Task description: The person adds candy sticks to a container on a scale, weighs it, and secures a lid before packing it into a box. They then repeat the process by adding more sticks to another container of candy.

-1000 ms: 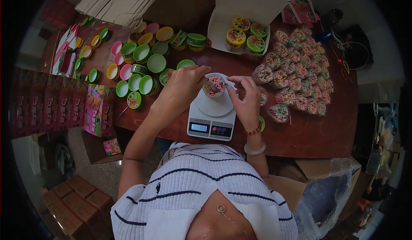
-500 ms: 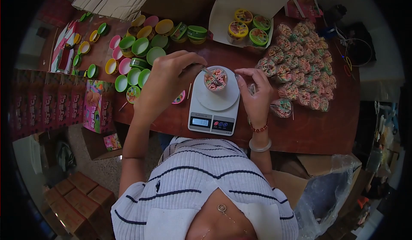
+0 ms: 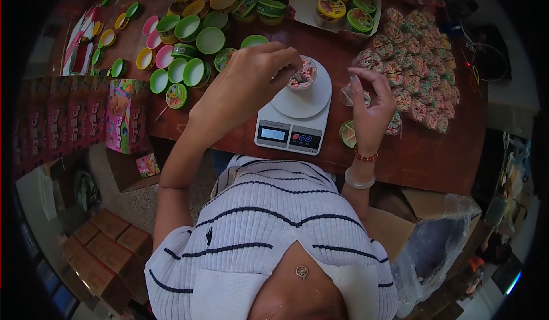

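Observation:
My left hand (image 3: 240,82) reaches over a clear cup (image 3: 302,73) of small pink and white pieces, fingers pinched on a thin metal spoon, mostly hidden by the fingers. The cup stands upright on the round plate of a white scale (image 3: 290,122), whose display is lit. To the right of the scale is my right hand (image 3: 374,105), palm turned inward, thumb and fingers loosely bent with a gap between them. A clear plastic piece (image 3: 346,95) lies beside its thumb. Below that, a green-rimmed round lid (image 3: 347,133) is partly covered by the wrist.
Many filled clear packs (image 3: 420,71) are massed at the right. Green, yellow and pink cups (image 3: 210,40) spread over the left and back. An open carton (image 3: 306,5) holds several lidded tubs. Pink printed boxes (image 3: 127,117) line the left edge.
The view has shifted, so the table appears higher. My left fingers have come lower over the cup. My right hand has moved right, away from the scale, and uncovered part of the green-rimmed lid.

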Demonstrator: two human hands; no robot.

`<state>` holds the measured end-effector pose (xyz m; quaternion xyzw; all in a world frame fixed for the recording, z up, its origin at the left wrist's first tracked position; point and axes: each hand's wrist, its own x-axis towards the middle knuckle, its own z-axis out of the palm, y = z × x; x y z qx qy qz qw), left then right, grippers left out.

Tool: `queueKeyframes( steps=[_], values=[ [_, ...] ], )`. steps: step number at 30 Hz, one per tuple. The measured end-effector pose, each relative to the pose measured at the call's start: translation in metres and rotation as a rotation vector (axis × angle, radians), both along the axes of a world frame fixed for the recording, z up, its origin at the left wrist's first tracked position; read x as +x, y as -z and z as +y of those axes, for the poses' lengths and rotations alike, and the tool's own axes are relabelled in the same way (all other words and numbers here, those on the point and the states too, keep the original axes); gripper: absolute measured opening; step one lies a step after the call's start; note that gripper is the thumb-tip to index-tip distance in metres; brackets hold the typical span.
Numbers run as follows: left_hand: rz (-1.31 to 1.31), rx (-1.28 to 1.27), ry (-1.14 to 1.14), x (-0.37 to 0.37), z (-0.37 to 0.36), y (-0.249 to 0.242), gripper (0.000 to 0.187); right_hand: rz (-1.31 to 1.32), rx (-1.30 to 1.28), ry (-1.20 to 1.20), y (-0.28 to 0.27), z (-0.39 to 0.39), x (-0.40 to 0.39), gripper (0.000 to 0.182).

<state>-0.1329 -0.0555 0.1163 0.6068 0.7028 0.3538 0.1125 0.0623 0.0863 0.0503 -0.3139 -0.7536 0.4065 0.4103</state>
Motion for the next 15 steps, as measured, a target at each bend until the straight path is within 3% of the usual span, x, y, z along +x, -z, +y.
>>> queueKeyframes(
  steps=[10, 15],
  values=[
    [0.071, -0.119, 0.017, 0.009, 0.008, 0.01, 0.015, 0.007, 0.068, -0.011, 0.004, 0.002, 0.004, 0.01],
    [0.127, -0.151, 0.016, 0.012, 0.013, 0.019, 0.014, -0.013, -0.095, -0.014, 0.007, -0.001, 0.004, 0.01]
  ],
)
